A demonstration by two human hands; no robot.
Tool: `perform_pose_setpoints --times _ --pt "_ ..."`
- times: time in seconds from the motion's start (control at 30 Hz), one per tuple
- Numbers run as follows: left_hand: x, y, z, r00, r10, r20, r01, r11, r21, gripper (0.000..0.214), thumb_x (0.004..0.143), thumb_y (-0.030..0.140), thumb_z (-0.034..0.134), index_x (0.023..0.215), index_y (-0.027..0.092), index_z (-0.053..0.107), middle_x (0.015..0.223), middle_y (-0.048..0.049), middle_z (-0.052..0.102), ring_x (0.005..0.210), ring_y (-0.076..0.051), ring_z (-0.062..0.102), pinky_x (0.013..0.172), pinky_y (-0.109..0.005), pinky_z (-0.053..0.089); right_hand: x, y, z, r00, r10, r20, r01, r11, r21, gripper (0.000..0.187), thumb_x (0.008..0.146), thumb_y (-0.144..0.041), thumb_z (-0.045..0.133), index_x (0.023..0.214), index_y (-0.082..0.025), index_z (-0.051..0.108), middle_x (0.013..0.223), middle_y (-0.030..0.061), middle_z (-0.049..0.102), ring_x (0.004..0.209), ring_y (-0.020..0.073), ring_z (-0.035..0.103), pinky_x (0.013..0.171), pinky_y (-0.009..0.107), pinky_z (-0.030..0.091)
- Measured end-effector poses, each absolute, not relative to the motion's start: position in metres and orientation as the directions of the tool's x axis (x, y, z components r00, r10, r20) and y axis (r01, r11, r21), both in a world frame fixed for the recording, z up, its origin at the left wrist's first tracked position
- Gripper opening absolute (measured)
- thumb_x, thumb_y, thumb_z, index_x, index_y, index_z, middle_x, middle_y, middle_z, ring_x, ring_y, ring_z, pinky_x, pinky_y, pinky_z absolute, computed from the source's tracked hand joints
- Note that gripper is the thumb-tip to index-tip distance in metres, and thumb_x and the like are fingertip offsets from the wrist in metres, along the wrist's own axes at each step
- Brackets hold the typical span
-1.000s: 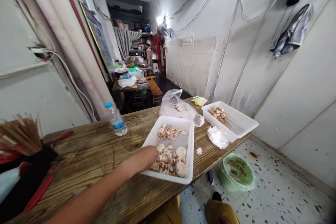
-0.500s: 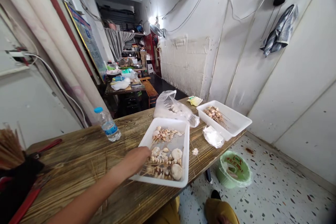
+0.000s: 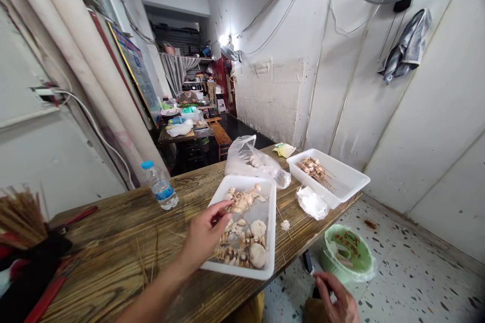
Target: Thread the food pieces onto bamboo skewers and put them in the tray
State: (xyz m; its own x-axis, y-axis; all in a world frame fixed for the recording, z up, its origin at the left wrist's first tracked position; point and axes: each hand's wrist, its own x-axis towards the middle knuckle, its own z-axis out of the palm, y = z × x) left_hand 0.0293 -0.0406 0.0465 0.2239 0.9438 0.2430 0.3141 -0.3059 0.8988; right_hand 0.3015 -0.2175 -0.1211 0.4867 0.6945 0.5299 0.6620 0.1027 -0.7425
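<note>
Beneath the left hand (image 3: 206, 234), the tray (image 3: 271, 242) is white, its food pieces (image 3: 258, 255) cream and brown; beyond the right hand (image 3: 338, 300), a green, red-lettered bin (image 3: 335, 265).

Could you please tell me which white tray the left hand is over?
The nearer tray, holding large round pale pieces; the farther tray, to its right, holds bunched skewers.

Open space over the right half of the near tray (image 3: 273, 229), plastic bag (image 3: 255, 162) just beyond.

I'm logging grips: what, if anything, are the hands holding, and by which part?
It cannot be told: the left hand is over the nearer tray, its grip unclear; the right hand shows nothing clearly held.
</note>
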Motion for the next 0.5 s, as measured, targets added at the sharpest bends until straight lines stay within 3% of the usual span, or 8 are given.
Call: perform_pose_setpoints --times 0.07,0.13,0.2,0.33,0.5 --pt "0.060 -0.052 0.050 0.241 0.967 0.086 -0.002 -0.088 0.996 0.053 0.069 0.044 0.072 0.114 0.017 0.066 0.073 -0.0006 0.061 0.056 -0.010 0.049 0.051 -0.022 0.038 0.286 -0.197 -0.061 0.347 0.731 0.588 0.656 0.259 -0.709 0.016 0.089 -0.034 0.058 0.089 -0.024 0.070 0.084 0.0063 0.073 0.076 0.0188 0.070 0.068 0.025 0.058" --pt "0.089 -0.062 0.049 0.292 0.955 -0.046 -0.253 0.123 0.960 0.058 0.061 0.044 0.080 0.109 0.014 0.064 0.064 0.0032 0.054 0.051 -0.007 0.043 0.047 -0.019 0.032 0.264 -0.176 -0.015 0.256 0.750 0.610 0.618 0.358 -0.699 0.017 0.091 -0.029 0.055 0.097 -0.022 0.069 0.094 0.0077 0.073 0.085 0.0177 0.069 0.074 0.025 0.056" --pt "0.113 -0.072 0.046 0.290 0.954 -0.077 -0.431 0.202 0.879 0.056 0.056 0.041 0.084 0.101 0.014 0.062 0.065 0.0037 0.054 0.051 -0.006 0.042 0.046 -0.018 0.030 0.240 -0.157 0.008 0.214 0.796 0.566 0.570 0.369 -0.735 0.021 0.092 -0.029 0.053 0.104 -0.020 0.067 0.100 0.0086 0.072 0.090 0.0170 0.069 0.078 0.025 0.055" --pt "0.133 -0.081 0.037 0.126 0.991 -0.054 -0.606 0.120 0.786 0.052 0.060 0.040 0.083 0.100 0.016 0.061 0.066 0.0046 0.054 0.056 -0.006 0.047 0.054 -0.019 0.039 0.206 -0.131 0.008 0.244 0.859 0.451 0.407 0.331 -0.851 0.023 0.092 -0.032 0.049 0.103 -0.016 0.063 0.090 0.0077 0.072 0.074 0.0149 0.067 0.069 0.024 0.054" --pt "0.143 -0.073 0.039 -0.009 1.000 0.004 -0.596 -0.009 0.803 0.051 0.065 0.038 0.081 0.107 0.016 0.062 0.091 -0.0041 0.066 0.078 -0.012 0.061 0.070 -0.022 0.047 0.197 -0.112 0.000 0.332 0.868 0.369 0.232 0.304 -0.924 0.029 0.093 -0.040 0.048 0.099 -0.016 0.063 0.085 0.0068 0.072 0.073 0.0153 0.066 0.068 0.024 0.052"
